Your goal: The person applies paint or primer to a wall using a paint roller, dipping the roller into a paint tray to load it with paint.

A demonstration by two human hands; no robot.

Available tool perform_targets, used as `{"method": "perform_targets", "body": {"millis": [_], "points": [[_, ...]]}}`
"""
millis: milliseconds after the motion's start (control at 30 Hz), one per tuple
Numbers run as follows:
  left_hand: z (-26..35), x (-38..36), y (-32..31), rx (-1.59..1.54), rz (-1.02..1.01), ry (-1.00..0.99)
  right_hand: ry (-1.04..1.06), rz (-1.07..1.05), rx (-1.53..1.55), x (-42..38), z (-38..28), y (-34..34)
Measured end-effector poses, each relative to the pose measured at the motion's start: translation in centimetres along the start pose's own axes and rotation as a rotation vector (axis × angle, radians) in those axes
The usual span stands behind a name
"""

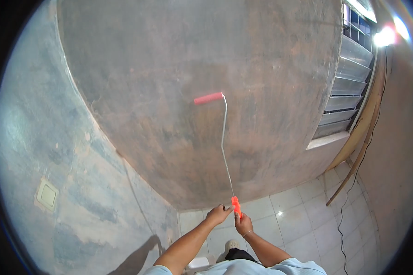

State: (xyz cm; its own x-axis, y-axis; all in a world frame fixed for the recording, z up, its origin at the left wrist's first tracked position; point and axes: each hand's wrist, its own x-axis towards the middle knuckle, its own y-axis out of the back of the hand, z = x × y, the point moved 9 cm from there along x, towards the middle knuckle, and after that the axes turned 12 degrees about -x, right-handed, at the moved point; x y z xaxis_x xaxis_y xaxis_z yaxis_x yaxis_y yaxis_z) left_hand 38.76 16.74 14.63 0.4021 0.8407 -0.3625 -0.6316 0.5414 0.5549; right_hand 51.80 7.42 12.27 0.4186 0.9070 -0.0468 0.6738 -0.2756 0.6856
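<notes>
A paint roller with a pink sleeve (208,98) rests against the grey-brown wall (170,50), joined by a long thin metal rod to an orange handle (235,201). My right hand (244,223) is closed around the lower part of that handle. Just left of it, my left hand (220,214) is closed at the handle too, its fingers pressed against the orange grip. A damp-looking darker patch shows on the wall around the roller.
At the right are a louvred window (346,82), a bright lamp (384,36) with a hanging cable (339,224), and a leaning wooden strip (353,176). A switch plate (47,195) is on the left wall. White tiles (289,220) cover the floor; a white object (198,262) lies near my feet.
</notes>
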Motion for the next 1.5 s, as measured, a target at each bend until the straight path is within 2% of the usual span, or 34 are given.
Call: {"method": "perform_targets", "body": {"millis": [67, 133, 200, 267, 300, 333, 367, 400, 433, 467, 533, 600, 667, 700, 767, 833, 900, 967, 1000, 1067, 1133, 1200, 1267, 1333, 1367, 1433, 1467, 1500], "points": [[-4.2, -4.1, -2.4, -0.116, -0.11, -0.028, -0.066, 0.005, -0.001, -4.3, 2.4, -0.7], [-9.2, -8.7, -3.1, -0.081, -0.191, 0.064, -0.088, -0.036, -0.099, -7.5, 3.6, -1.3], [-15.4, -13.1, -3.1, -0.079, -0.176, 0.121, -0.109, -0.026, -0.005, -9.8, 4.7, -1.8], [-21.7, -17.6, -3.0, -0.159, -0.125, 0.251, -0.099, -0.059, 0.056, -11.3, 2.5, 0.2], [-24.4, -19.5, -3.4, -0.166, -0.135, 0.269, -0.048, 0.065, 0.007, -12.2, 1.7, 1.7], [-27.9, -21.8, -3.9, -0.216, -0.101, 0.366, -0.006, 0.179, -0.044, -13.6, 1.2, 3.1], [-31.1, -24.8, -4.9, -0.264, -0.073, 0.479, 0.004, 0.155, -0.062, -14.8, 0.8, 3.7], [-32.9, -27.4, -5.8, -0.338, -0.039, 0.492, 0.004, 0.119, -0.08, -16.0, 1.0, 4.1], [-37.4, -29.4, -8.2, -0.432, -0.028, 0.465, -0.017, 0.043, -0.091, -17.7, 1.8, 3.7], [-36.9, -32.3, -7.9, -0.37, -0.047, 0.585, -0.028, -0.023, -0.097, -18.9, 2.9, 3.1], [-39.5, -35.9, -10.1, -0.426, -0.052, 0.653, -0.053, -0.202, -0.222, -21.0, 6.5, 1.3], [-40.1, -38.0, -11.4, -0.349, -0.102, 0.632, -0.071, -0.302, -0.361, -21.3, 9.2, 0.1], [-38.7, -40.0, -11.5, -0.377, -0.089, 0.735, -0.045, -0.448, -0.545, -21.0, 11.6, -1.5], [-41.2, -40.9, -13.0, -0.335, -0.064, 0.631, -0.075, -0.582, -0.666, -20.9, 12.0, -2.8], [-41.7, -42.4, -13.7, -0.359, -0.061, 0.706, -0.059, -0.807, -0.845, -20.1, 13.8, -6.6], [-43.6, -43.4, -14.2, -0.384, -0.036, 0.771, -0.006, -0.922, -0.888, -19.8, 14.5, -11.2], [-45.6, -42.9, -14.5, -0.45, 0.084, 0.706, 0.057, -1.017, -0.932, -20.2, 15.4, -15.6], [-43.4, -43.4, -13.3, -0.558, 0.136, 0.734, 0.12, -1.129, -0.905, -22.3, 16.5, -19.7], [-42.3, -43.4, -12.7, -0.656, 0.19, 0.731, 0.123, -1.144, -0.906, -23.4, 18.4, -22.0], [-42.3, -44.6, -12.8, -0.66, 0.236, 0.721, 0.163, -1.143, -0.873, -27.2, 21.6, -26.5], [-42.2, -45.5, -13.4, -0.59, 0.16, 0.791, 0.295, -1.212, -0.912, -30.1, 18.6, -28.1], [-44.0, -47.6, -15.6, -0.631, 0.162, 0.81, 0.126, -1.193, -0.83, -32.5, 19.1, -30.4], [-45.0, -49.6, -17.3, -0.669, 0.162, 0.836, 0.163, -1.182, -0.838, -34.5, 19.4, -33.4], [-45.6, -51.0, -18.6, -0.697, 0.173, 0.92, 0.07, -1.104, -0.778, -35.1, 18.6, -35.1], [-45.7, -51.4, -18.8, -0.696, 0.17, 0.928, 0.066, -1.111, -0.776, -35.2, 17.9, -35.7], [-45.3, -51.8, -19.0, -0.685, 0.141, 0.926, -0.135, -1.197, -0.704, -34.5, 15.2, -35.6], [-45.1, -52.0, -19.0, -0.687, 0.143, 0.93, -0.134, -1.201, -0.706, -34.9, 14.8, -36.5], [-44.9, -52.1, -19.0, -0.67, 0.146, 0.943, -0.19, -1.075, -0.639, -34.3, 14.3, -36.9]]}}
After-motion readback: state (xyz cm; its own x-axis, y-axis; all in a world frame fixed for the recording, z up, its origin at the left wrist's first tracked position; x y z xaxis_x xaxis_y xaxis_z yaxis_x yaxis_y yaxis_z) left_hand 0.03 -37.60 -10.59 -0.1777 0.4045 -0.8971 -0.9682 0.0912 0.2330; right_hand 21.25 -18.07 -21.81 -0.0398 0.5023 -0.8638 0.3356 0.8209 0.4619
